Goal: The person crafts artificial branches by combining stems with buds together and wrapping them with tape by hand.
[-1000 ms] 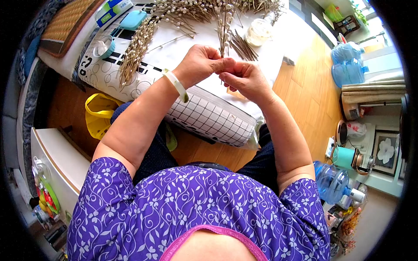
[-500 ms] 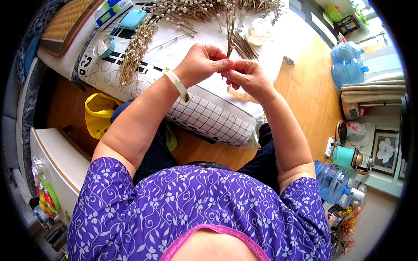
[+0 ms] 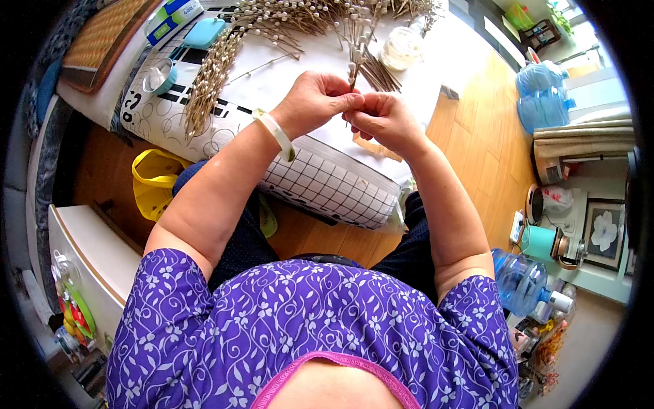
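Observation:
Both my hands meet over the table edge, fingertips pinched together around a thin dried sprig (image 3: 355, 58) with pale buds. My left hand (image 3: 317, 102), with a pale bangle (image 3: 274, 134) on its wrist, is closed on the stem. Beside it, my right hand (image 3: 392, 123) is closed on the lower part of the same sprig; its exact grip is partly hidden by the fingers. Just beyond the hands lies a small bunch of bare stems (image 3: 379, 73). A bundle of budded twigs (image 3: 212, 85) lies to the left, and a larger pile (image 3: 293, 17) spreads behind.
On the white-covered table (image 3: 272, 85) are a round tub (image 3: 402, 48), a blue cup (image 3: 161, 76), a light blue case (image 3: 204, 33) and a box (image 3: 174, 20). A yellow bag (image 3: 151, 191) hangs below left. Water jugs (image 3: 543, 99) stand at right.
The sprig between my fingers has shifted, and its pale buds now show just above my fingertips. My right fingers have changed position slightly; both hands stay together in nearly the same place.

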Action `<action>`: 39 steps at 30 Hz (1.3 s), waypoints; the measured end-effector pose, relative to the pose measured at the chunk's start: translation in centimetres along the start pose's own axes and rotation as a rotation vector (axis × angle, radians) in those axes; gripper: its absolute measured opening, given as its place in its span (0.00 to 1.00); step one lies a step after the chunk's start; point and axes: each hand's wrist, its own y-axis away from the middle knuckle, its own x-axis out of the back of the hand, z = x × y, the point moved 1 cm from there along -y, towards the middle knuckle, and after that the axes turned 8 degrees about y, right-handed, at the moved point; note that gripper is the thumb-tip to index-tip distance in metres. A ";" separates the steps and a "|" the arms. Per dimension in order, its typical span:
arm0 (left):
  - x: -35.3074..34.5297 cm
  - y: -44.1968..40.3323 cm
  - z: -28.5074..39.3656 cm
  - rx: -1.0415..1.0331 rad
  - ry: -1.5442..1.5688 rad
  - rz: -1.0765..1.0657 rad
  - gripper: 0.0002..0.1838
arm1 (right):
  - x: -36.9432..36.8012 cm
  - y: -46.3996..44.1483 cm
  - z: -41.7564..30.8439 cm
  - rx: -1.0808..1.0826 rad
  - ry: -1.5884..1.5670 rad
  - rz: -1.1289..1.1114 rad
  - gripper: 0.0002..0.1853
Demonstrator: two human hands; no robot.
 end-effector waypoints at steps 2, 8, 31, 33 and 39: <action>0.2 -0.1 -0.4 -0.028 -0.030 -0.011 0.10 | -0.1 0.1 -0.3 -0.084 0.014 -0.016 0.06; 0.7 0.0 0.9 0.028 -0.253 -0.003 0.09 | 0.2 -0.1 -0.2 -0.162 0.091 -0.056 0.05; -0.1 0.1 0.6 -0.006 0.169 -0.050 0.09 | 0.0 0.7 -0.2 0.050 0.269 0.042 0.06; 0.5 0.0 0.3 -0.024 0.139 -0.076 0.10 | 0.0 0.6 0.0 0.011 0.237 0.040 0.07; 1.0 0.0 0.9 0.036 -0.075 -0.079 0.10 | -0.2 0.9 -0.5 -0.057 0.075 0.019 0.08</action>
